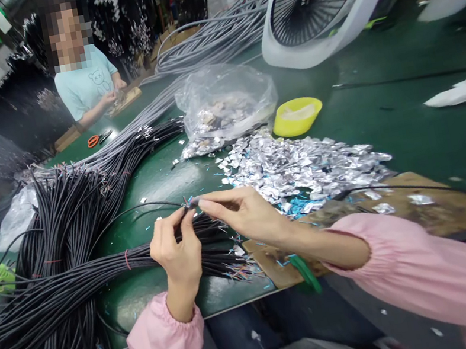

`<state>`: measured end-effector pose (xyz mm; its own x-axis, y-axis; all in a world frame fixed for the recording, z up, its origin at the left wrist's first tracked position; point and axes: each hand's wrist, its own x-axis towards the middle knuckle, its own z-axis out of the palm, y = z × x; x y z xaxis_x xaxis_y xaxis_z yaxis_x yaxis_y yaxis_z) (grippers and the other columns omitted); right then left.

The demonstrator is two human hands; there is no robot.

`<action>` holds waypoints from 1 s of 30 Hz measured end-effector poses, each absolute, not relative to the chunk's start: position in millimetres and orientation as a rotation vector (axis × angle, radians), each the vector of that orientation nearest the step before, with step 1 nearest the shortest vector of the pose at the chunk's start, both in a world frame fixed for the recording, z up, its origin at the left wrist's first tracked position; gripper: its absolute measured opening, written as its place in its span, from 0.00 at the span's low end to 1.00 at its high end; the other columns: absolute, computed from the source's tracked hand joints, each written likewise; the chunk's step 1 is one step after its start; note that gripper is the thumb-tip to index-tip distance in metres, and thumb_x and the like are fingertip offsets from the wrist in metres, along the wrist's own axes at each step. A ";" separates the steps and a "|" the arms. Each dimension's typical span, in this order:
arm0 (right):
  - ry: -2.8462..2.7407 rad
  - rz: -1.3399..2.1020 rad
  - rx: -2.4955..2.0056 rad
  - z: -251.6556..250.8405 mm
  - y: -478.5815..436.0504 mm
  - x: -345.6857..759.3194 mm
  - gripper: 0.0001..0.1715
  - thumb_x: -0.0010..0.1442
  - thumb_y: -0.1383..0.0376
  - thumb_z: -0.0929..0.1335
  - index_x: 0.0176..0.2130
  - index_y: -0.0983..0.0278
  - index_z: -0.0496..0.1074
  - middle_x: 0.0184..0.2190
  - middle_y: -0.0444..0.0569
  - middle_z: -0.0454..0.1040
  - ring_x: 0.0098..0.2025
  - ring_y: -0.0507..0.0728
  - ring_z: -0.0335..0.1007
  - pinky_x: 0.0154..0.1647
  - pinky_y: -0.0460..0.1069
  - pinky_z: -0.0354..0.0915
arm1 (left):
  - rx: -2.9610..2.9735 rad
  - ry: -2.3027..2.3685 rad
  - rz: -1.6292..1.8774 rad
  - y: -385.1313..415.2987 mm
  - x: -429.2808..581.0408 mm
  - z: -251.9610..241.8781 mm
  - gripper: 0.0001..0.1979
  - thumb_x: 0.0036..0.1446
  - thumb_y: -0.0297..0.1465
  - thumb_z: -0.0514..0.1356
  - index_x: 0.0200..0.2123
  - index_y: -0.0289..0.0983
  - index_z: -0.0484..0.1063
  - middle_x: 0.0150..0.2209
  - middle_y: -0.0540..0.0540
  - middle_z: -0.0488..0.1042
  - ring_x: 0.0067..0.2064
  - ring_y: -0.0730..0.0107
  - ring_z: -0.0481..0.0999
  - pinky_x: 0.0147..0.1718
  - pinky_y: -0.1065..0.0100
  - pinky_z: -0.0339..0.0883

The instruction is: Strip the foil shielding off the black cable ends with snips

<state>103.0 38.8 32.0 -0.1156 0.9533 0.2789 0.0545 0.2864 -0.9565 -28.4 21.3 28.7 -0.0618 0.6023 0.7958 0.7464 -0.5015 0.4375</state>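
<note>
A thin black cable (pixel 148 205) runs in from the left to my fingertips. My left hand (pixel 178 253) pinches it close to its end between thumb and forefinger. My right hand (pixel 251 213) meets the left, its thumb and forefinger closed on the cable's tip, where small coloured wires (pixel 189 200) stick out. The fingers hide part of that tip. Below my hands lies a tied bundle of black cables (pixel 139 256), its stripped coloured ends (pixel 242 266) fanned out. Pink sleeves cover both forearms.
A heap of silver foil scraps (pixel 299 166) lies beyond my right hand, beside a clear bag (pixel 226 100) and a yellow scoop (pixel 297 116). A worn board (pixel 439 216), white fan (pixel 315 54), orange-handled scissors (pixel 94 140) and more cables share the green table (pixel 384 111). Someone in light blue (pixel 86 83) works opposite.
</note>
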 end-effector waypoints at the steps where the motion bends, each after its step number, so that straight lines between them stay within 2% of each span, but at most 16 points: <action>1: -1.475 0.954 -1.019 30.7 38.4 103.0 0.18 0.56 0.57 0.64 0.33 0.66 0.78 0.29 0.50 0.77 0.31 0.56 0.71 0.31 0.48 0.66 | -2.067 -1.498 -1.582 21.7 -29.2 28.3 0.04 0.56 0.28 0.60 0.31 0.35 0.74 0.26 0.48 0.75 0.27 0.74 0.72 0.29 0.73 0.66; 6: -1.630 0.647 -1.085 28.4 37.9 106.3 0.18 0.59 0.59 0.63 0.35 0.65 0.79 0.22 0.47 0.72 0.23 0.52 0.65 0.24 0.47 0.59 | -2.174 -1.656 -1.551 24.9 -33.5 29.4 0.10 0.59 0.30 0.55 0.30 0.34 0.74 0.26 0.46 0.74 0.27 0.73 0.71 0.28 0.72 0.63; 10: -1.687 0.639 -1.040 29.9 39.7 110.2 0.18 0.59 0.58 0.63 0.35 0.65 0.79 0.24 0.48 0.74 0.23 0.52 0.65 0.25 0.47 0.60 | -2.431 -1.986 -1.768 29.6 -39.6 37.4 0.16 0.59 0.38 0.54 0.25 0.35 0.71 0.20 0.49 0.68 0.22 0.75 0.65 0.21 0.73 0.58; 14: -1.722 0.736 -0.955 32.9 40.7 112.2 0.19 0.58 0.56 0.64 0.34 0.65 0.79 0.24 0.48 0.75 0.24 0.52 0.67 0.26 0.47 0.62 | -2.859 -2.250 -2.057 35.0 -48.9 48.3 0.26 0.49 0.52 0.58 0.19 0.34 0.64 0.14 0.55 0.54 0.15 0.83 0.51 0.14 0.75 0.44; 18: -1.733 0.855 -0.902 33.4 42.1 112.9 0.21 0.58 0.54 0.64 0.31 0.66 0.78 0.24 0.49 0.75 0.26 0.53 0.68 0.26 0.47 0.62 | -3.037 -2.323 -2.185 36.9 -53.1 53.7 0.28 0.41 0.53 0.63 0.16 0.34 0.61 0.13 0.56 0.51 0.15 0.86 0.46 0.14 0.76 0.38; 21: -1.614 0.778 -1.012 30.8 44.7 113.3 0.22 0.57 0.51 0.64 0.30 0.65 0.76 0.25 0.48 0.74 0.26 0.53 0.66 0.26 0.48 0.61 | -2.836 -2.307 -2.280 35.6 -50.1 53.6 0.27 0.39 0.53 0.64 0.18 0.33 0.65 0.13 0.55 0.54 0.15 0.85 0.49 0.14 0.76 0.41; 26: -1.559 0.767 -1.036 31.8 45.7 111.4 0.26 0.52 0.44 0.67 0.27 0.65 0.70 0.20 0.43 0.65 0.22 0.50 0.58 0.22 0.46 0.55 | -2.640 -2.282 -2.224 32.5 -44.5 51.1 0.23 0.40 0.49 0.64 0.20 0.32 0.72 0.15 0.52 0.62 0.16 0.82 0.56 0.14 0.75 0.50; 30: -1.620 0.769 -0.979 34.8 43.4 110.4 0.24 0.55 0.47 0.66 0.27 0.65 0.70 0.21 0.43 0.64 0.22 0.49 0.55 0.22 0.46 0.53 | -2.607 -2.242 -2.144 32.0 -41.2 46.9 0.17 0.43 0.43 0.65 0.20 0.33 0.74 0.16 0.50 0.67 0.17 0.79 0.63 0.17 0.75 0.57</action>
